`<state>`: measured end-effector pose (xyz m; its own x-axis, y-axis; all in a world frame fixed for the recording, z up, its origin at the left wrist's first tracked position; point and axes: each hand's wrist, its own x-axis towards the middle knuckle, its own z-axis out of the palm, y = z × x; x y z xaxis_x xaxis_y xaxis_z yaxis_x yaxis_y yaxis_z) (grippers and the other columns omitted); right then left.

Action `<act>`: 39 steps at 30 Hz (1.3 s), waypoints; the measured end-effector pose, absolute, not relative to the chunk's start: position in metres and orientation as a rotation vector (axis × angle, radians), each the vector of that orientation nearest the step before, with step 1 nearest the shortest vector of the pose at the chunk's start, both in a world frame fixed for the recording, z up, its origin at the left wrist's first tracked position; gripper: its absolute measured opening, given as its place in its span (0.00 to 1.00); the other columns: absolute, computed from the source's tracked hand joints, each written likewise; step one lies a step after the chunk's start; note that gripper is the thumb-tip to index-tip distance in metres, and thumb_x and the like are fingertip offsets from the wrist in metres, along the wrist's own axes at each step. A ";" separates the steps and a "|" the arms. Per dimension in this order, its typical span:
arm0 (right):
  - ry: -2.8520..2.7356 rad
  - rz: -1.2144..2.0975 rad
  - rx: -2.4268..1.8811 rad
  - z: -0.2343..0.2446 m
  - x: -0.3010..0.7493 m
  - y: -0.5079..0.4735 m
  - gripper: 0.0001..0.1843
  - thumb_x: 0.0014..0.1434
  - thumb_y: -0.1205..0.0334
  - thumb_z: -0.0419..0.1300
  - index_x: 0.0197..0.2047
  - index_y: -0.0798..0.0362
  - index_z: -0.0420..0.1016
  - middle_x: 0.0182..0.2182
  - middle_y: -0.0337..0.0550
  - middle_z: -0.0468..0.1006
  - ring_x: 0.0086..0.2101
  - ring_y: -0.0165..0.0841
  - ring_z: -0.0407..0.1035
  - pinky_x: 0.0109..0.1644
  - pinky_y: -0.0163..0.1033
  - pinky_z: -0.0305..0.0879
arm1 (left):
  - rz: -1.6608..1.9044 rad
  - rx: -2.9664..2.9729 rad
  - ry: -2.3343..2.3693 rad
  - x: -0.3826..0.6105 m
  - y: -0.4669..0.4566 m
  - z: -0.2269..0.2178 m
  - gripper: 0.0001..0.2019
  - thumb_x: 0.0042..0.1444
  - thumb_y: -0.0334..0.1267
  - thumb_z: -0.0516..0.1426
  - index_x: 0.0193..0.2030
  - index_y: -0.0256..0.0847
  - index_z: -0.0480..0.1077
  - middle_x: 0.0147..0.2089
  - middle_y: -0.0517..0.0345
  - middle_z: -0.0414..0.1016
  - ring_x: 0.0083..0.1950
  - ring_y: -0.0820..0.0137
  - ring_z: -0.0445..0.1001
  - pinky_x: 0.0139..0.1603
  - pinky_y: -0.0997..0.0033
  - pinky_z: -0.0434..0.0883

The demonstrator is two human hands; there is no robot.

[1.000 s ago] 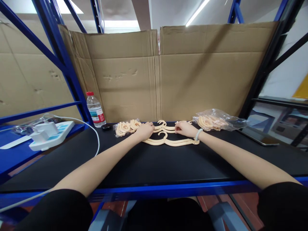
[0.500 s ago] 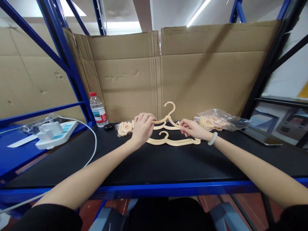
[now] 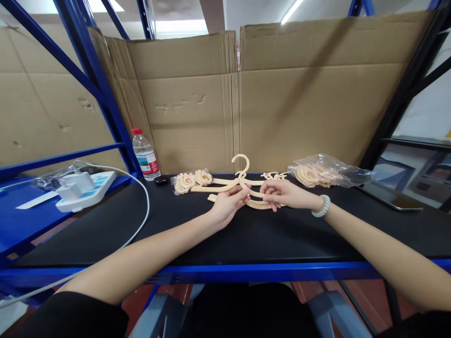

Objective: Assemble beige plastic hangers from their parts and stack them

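Note:
A cream-coloured clothes hanger is held up over the black tabletop, its hook pointing upward. My left hand pinches it near the middle, just below the hook. My right hand, with a pale beaded bracelet at the wrist, has its fingers closed on the hanger's right arm. A second hanger lies on the table under my hands, partly covered by them. Behind the held one lies another hanger, its middle hidden.
Left of the hangers are rolled cream pieces in plastic; small cream pieces lie behind my right hand. A clear bag of cream parts, a flat tablet-like device, a water bottle and a power strip stand around.
My left hand has slid from the hanger's left arm to its middle, below the hook. The held hanger has shifted slightly left and lower. My right hand stays on the right arm.

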<state>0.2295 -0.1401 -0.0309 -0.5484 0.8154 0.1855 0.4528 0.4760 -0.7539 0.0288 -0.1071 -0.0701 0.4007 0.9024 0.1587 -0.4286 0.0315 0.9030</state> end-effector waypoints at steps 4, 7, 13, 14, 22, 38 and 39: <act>-2.055 0.771 -1.043 -0.027 0.258 -0.119 0.19 0.59 0.48 0.54 0.40 0.56 0.72 0.38 0.48 0.77 0.38 0.34 0.72 0.43 0.39 0.69 | 1.148 1.147 0.521 0.025 -0.109 -0.069 0.13 0.42 0.35 0.68 0.37 0.36 0.77 0.37 0.55 0.76 0.36 0.74 0.73 0.44 0.71 0.69; -1.789 0.539 -1.241 -0.031 0.298 -0.096 0.18 0.59 0.51 0.53 0.41 0.57 0.73 0.38 0.50 0.77 0.38 0.36 0.72 0.44 0.41 0.68 | 1.143 1.207 0.532 0.022 -0.112 -0.066 0.12 0.42 0.35 0.67 0.36 0.37 0.76 0.37 0.55 0.76 0.36 0.74 0.73 0.43 0.71 0.70; -1.993 -0.071 -1.707 -0.055 0.335 -0.068 0.11 0.56 0.60 0.54 0.34 0.55 0.77 0.33 0.48 0.79 0.34 0.37 0.71 0.40 0.40 0.65 | 1.159 1.249 0.558 0.018 -0.110 -0.061 0.11 0.43 0.35 0.67 0.36 0.37 0.77 0.39 0.55 0.77 0.37 0.74 0.74 0.46 0.70 0.70; -1.986 -0.088 -1.765 -0.058 0.333 -0.066 0.12 0.56 0.60 0.54 0.33 0.56 0.77 0.32 0.49 0.79 0.33 0.37 0.71 0.39 0.39 0.64 | 1.172 1.240 0.568 0.017 -0.110 -0.060 0.11 0.43 0.34 0.67 0.36 0.36 0.77 0.40 0.54 0.77 0.36 0.74 0.74 0.46 0.70 0.70; -1.771 0.064 -2.052 -0.071 0.315 -0.054 0.19 0.52 0.53 0.59 0.16 0.55 0.69 0.15 0.47 0.69 0.22 0.36 0.67 0.26 0.38 0.59 | 1.193 1.195 0.612 0.017 -0.112 -0.054 0.12 0.42 0.33 0.67 0.36 0.35 0.77 0.40 0.54 0.77 0.35 0.75 0.74 0.45 0.71 0.72; -1.470 0.438 -2.196 -0.062 0.318 -0.058 0.16 0.48 0.58 0.63 0.16 0.54 0.63 0.11 0.41 0.65 0.14 0.27 0.60 0.16 0.32 0.56 | 1.193 1.158 0.610 0.017 -0.114 -0.052 0.10 0.43 0.31 0.67 0.35 0.34 0.77 0.36 0.55 0.77 0.33 0.77 0.74 0.42 0.75 0.72; -1.476 0.445 -2.206 -0.061 0.317 -0.059 0.16 0.47 0.59 0.63 0.16 0.54 0.63 0.10 0.41 0.65 0.13 0.27 0.60 0.15 0.32 0.55 | 1.189 1.162 0.607 0.017 -0.114 -0.052 0.10 0.43 0.31 0.67 0.35 0.34 0.77 0.36 0.55 0.77 0.33 0.77 0.74 0.42 0.76 0.72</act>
